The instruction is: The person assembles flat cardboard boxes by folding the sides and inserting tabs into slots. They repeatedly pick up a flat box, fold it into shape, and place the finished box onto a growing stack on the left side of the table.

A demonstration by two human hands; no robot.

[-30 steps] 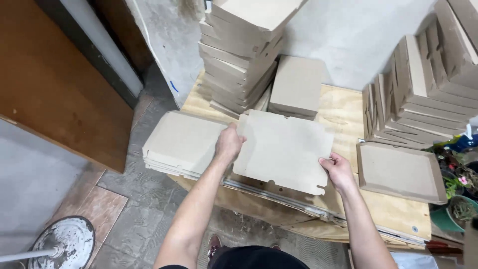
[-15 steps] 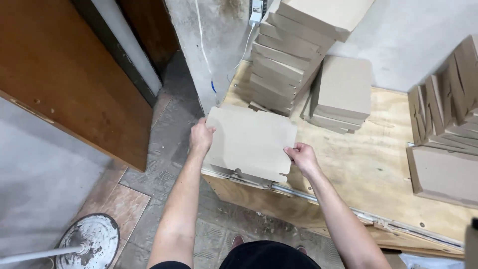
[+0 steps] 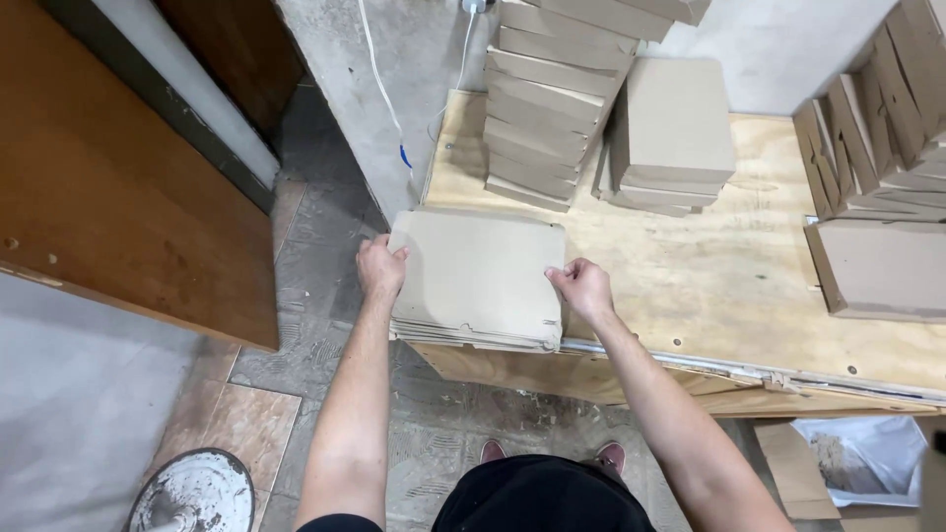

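Note:
A flat grey-brown cardboard sheet lies on top of a low pile of like sheets at the near left corner of a plywood table. My left hand grips the sheet's left edge. At the sheet's right edge my right hand pinches it with fingers curled. Both forearms reach in from the bottom of the view.
A tall stack of folded cardboard boxes and a shorter stack stand at the table's back. More boxes and an open tray-like box sit at the right. A wooden door, a white cable and a round metal base are at the left.
Both hands have carried the sheet left and set it down squarely on the pile at the table's corner. The view has shifted with them.

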